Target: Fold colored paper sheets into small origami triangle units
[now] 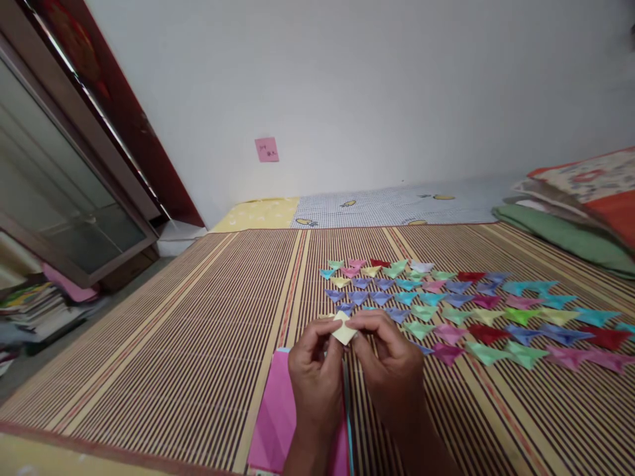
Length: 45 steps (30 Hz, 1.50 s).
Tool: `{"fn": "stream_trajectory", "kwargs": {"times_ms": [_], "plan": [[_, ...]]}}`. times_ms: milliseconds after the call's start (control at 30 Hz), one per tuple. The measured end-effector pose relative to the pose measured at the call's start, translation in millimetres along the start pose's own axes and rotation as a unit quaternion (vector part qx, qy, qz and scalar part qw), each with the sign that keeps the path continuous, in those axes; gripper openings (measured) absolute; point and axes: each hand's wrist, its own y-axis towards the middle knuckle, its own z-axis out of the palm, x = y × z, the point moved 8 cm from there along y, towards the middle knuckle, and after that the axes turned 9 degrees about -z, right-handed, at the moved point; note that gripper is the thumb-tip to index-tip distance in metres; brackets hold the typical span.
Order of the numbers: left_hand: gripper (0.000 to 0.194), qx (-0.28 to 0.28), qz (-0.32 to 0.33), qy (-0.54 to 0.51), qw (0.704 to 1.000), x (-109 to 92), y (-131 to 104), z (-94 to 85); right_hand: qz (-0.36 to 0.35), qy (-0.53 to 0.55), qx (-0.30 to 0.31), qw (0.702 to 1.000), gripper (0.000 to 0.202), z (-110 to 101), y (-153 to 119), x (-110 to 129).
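A small pale yellow folded paper, diamond-shaped, is held up in front of me between both hands. My left hand pinches its left side between thumb and fingers. On the opposite side my right hand grips the paper in the same way. Below my left hand lies a stack of coloured paper sheets, pink on top with a light blue edge showing; my wrist covers part of it. Beyond my right hand, rows of folded paper pieces in many colours spread over the mat.
The striped mat covers the bed. Folded bedding and pillows are piled at the right. A pink note is stuck on the white wall. At the left stand a glass-fronted cabinet and a heap of books.
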Motion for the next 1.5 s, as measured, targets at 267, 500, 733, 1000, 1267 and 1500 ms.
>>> {"fn": "stream_trajectory", "kwargs": {"times_ms": [267, 500, 733, 1000, 1267, 1500], "plan": [[0.013, -0.005, 0.008, -0.013, 1.0, -0.2, 1.3, -2.6, -0.04, -0.025, 0.034, 0.998, 0.023, 1.6, 3.7, 7.7], [0.012, 0.013, 0.009, 0.006, 1.0, -2.5, 3.5, -1.3, -0.006, -0.015, 0.034, 0.999, 0.019, -0.4, 2.0, -1.5], [0.014, 0.021, 0.0, 0.024, 0.999, -3.9, 9.4, -5.7, -0.004, 0.013, 0.099, 0.995, 0.009, 1.2, 5.7, -3.5], [0.017, 0.079, -0.009, 0.063, 0.995, -3.6, 11.6, -0.2, -0.002, 0.019, 0.089, 0.996, 0.011, -4.5, 8.2, -11.3], [0.011, 0.05, -0.005, 0.047, 0.998, -10.0, 10.0, 1.0, 0.05, 0.097, 0.057, 0.992, 0.009, 1.5, 5.2, -14.9], [0.009, 0.006, -0.01, 0.053, 0.999, -6.1, 9.9, -3.9, 0.073, 0.012, 0.06, 0.995, 0.007, 0.1, 3.1, -16.9]]}}
